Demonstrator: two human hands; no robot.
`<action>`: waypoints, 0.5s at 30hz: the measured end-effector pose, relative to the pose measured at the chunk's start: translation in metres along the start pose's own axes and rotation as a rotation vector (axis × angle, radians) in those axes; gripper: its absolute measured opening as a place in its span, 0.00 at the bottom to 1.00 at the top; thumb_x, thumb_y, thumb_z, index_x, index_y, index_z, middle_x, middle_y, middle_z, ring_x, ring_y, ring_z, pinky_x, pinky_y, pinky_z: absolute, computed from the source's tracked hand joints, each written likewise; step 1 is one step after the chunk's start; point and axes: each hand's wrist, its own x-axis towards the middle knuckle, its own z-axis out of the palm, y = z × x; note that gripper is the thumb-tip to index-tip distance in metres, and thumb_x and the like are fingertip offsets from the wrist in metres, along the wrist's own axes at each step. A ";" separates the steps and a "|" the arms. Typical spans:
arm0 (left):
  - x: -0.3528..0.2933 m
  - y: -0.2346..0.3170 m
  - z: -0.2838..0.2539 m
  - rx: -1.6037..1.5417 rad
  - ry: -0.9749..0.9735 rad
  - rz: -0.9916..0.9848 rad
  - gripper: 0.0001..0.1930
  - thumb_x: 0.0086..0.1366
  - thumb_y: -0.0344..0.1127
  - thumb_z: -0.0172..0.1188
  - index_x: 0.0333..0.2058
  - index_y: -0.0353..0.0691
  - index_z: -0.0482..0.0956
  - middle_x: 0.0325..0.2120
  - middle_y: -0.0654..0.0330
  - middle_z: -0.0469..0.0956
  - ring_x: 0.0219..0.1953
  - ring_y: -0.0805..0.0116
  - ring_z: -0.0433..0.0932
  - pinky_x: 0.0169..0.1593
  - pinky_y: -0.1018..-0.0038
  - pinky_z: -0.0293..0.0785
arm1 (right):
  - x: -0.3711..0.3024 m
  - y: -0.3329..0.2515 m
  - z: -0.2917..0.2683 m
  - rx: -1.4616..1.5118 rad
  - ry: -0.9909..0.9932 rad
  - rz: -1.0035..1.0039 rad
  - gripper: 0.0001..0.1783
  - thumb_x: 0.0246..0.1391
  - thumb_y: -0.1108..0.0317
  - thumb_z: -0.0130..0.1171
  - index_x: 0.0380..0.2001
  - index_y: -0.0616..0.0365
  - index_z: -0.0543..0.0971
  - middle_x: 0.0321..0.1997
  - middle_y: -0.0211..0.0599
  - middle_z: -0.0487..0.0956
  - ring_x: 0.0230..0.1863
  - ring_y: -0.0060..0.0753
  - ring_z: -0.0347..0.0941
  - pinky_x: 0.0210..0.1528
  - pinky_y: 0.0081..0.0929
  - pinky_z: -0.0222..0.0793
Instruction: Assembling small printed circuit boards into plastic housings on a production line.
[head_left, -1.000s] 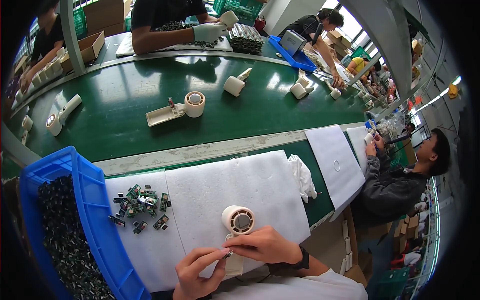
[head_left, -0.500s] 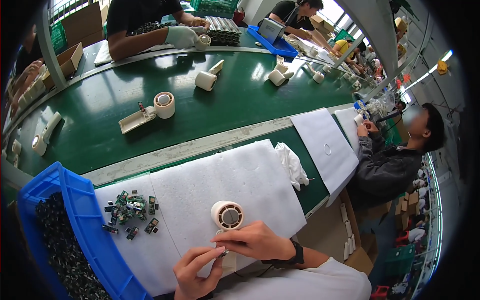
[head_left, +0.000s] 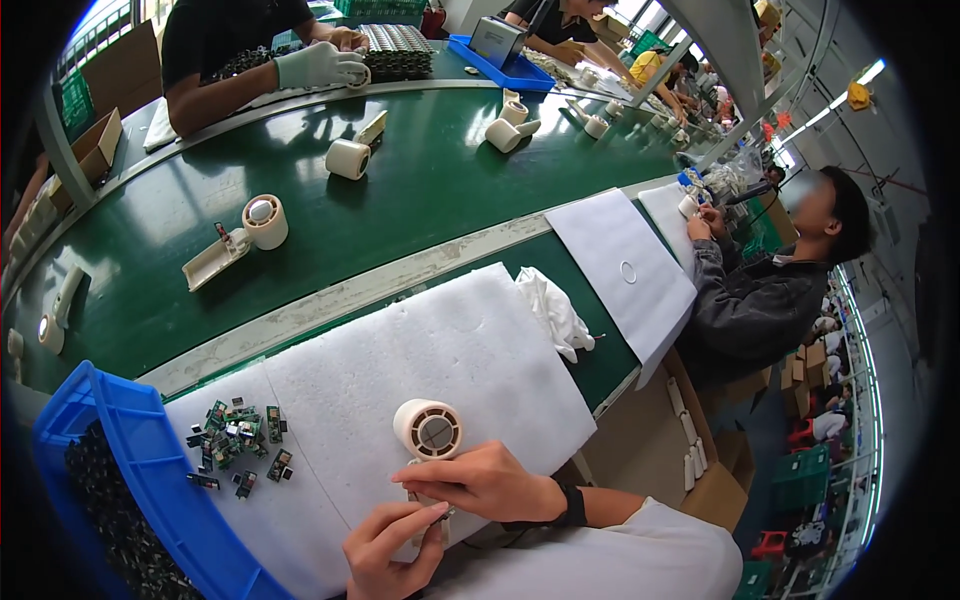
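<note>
A white handheld fan body (head_left: 412,432) lies on the foam sheet, its round slotted head facing up and its handle toward me. My right hand (head_left: 497,483) is closed at the fan's neck, fingers pressed together over the top of the handle. Just below, my left hand (head_left: 392,548) pinches a small circuit board (head_left: 444,516) between thumb and forefinger, against the open handle. Fingers cover most of the board and handle. Several loose green circuit boards (head_left: 243,428) are heaped on the foam's left side.
A blue crate (head_left: 150,455) of small dark parts stands at left. White foam (head_left: 340,370) covers my worktop, with a crumpled white cloth (head_left: 553,310) at its right edge. Beyond, a green conveyor belt (head_left: 330,230) carries fan bodies. Co-workers sit across and at right.
The whole view has swung, so the scene sits further left. Both my hands stay at the fan's handle, with only slight finger movement.
</note>
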 end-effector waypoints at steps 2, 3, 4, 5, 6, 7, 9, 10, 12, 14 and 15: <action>-0.002 0.001 -0.001 0.002 -0.016 -0.005 0.18 0.57 0.19 0.65 0.47 0.39 0.86 0.38 0.50 0.84 0.39 0.56 0.84 0.44 0.69 0.79 | -0.001 -0.002 0.002 -0.006 0.019 0.004 0.16 0.59 0.65 0.65 0.51 0.44 0.84 0.33 0.36 0.86 0.30 0.40 0.84 0.32 0.29 0.79; -0.003 0.002 -0.001 0.004 -0.029 -0.010 0.18 0.57 0.19 0.65 0.47 0.39 0.86 0.38 0.50 0.84 0.39 0.56 0.84 0.44 0.69 0.79 | -0.002 -0.003 0.003 -0.008 0.024 0.005 0.16 0.59 0.65 0.65 0.51 0.44 0.84 0.33 0.36 0.86 0.30 0.40 0.84 0.32 0.29 0.79; -0.004 0.003 -0.001 0.007 -0.038 -0.021 0.18 0.57 0.19 0.65 0.47 0.39 0.86 0.38 0.50 0.84 0.39 0.56 0.84 0.44 0.69 0.79 | -0.002 -0.003 0.004 -0.013 0.028 0.000 0.16 0.59 0.64 0.65 0.51 0.44 0.84 0.33 0.36 0.85 0.30 0.39 0.84 0.31 0.28 0.78; -0.004 0.003 -0.001 0.007 -0.040 -0.025 0.18 0.57 0.19 0.65 0.47 0.39 0.86 0.38 0.50 0.84 0.39 0.56 0.84 0.44 0.69 0.79 | -0.002 -0.004 0.005 -0.017 0.032 -0.005 0.16 0.59 0.64 0.66 0.52 0.44 0.84 0.32 0.36 0.85 0.29 0.39 0.83 0.31 0.28 0.78; -0.005 0.003 -0.002 0.007 -0.046 -0.031 0.18 0.57 0.19 0.65 0.47 0.40 0.86 0.39 0.51 0.84 0.39 0.56 0.84 0.43 0.69 0.79 | -0.002 -0.005 0.006 -0.019 0.035 -0.009 0.16 0.59 0.64 0.66 0.52 0.43 0.84 0.32 0.36 0.85 0.29 0.39 0.83 0.30 0.28 0.78; -0.006 0.003 -0.002 0.009 -0.052 -0.039 0.18 0.58 0.19 0.65 0.47 0.40 0.86 0.39 0.51 0.84 0.39 0.56 0.84 0.43 0.69 0.79 | -0.003 -0.006 0.006 -0.011 0.033 -0.003 0.16 0.59 0.64 0.66 0.52 0.43 0.84 0.32 0.36 0.85 0.29 0.39 0.83 0.30 0.28 0.78; -0.006 0.001 -0.003 0.019 -0.055 -0.070 0.18 0.58 0.19 0.65 0.48 0.41 0.86 0.40 0.51 0.84 0.39 0.55 0.84 0.43 0.69 0.79 | -0.001 -0.007 0.006 -0.035 0.022 -0.006 0.18 0.57 0.66 0.68 0.52 0.47 0.84 0.32 0.35 0.86 0.30 0.35 0.84 0.32 0.27 0.80; -0.005 -0.004 -0.003 0.062 -0.048 0.003 0.18 0.54 0.17 0.64 0.45 0.37 0.86 0.37 0.51 0.84 0.36 0.58 0.84 0.41 0.71 0.79 | -0.003 -0.008 0.008 -0.033 0.003 0.010 0.19 0.55 0.67 0.70 0.52 0.48 0.84 0.33 0.34 0.87 0.31 0.33 0.85 0.33 0.27 0.81; -0.003 -0.010 -0.002 0.085 -0.028 0.061 0.18 0.50 0.15 0.64 0.42 0.33 0.85 0.34 0.51 0.83 0.33 0.61 0.84 0.40 0.72 0.79 | 0.001 -0.012 0.003 -0.056 -0.001 0.022 0.21 0.54 0.69 0.71 0.52 0.50 0.84 0.31 0.34 0.86 0.29 0.33 0.84 0.31 0.26 0.79; 0.000 -0.015 -0.003 0.030 0.008 0.055 0.19 0.50 0.15 0.64 0.42 0.33 0.85 0.34 0.51 0.83 0.33 0.61 0.84 0.39 0.72 0.79 | 0.004 -0.014 -0.002 -0.085 0.020 0.013 0.22 0.52 0.72 0.72 0.52 0.53 0.84 0.29 0.34 0.86 0.25 0.30 0.82 0.27 0.23 0.76; 0.001 -0.016 -0.004 -0.003 0.028 0.063 0.19 0.50 0.15 0.64 0.42 0.33 0.85 0.33 0.51 0.83 0.33 0.62 0.84 0.39 0.72 0.79 | 0.004 -0.015 -0.003 -0.064 0.027 0.019 0.22 0.51 0.74 0.72 0.52 0.54 0.84 0.29 0.34 0.85 0.24 0.27 0.80 0.26 0.22 0.74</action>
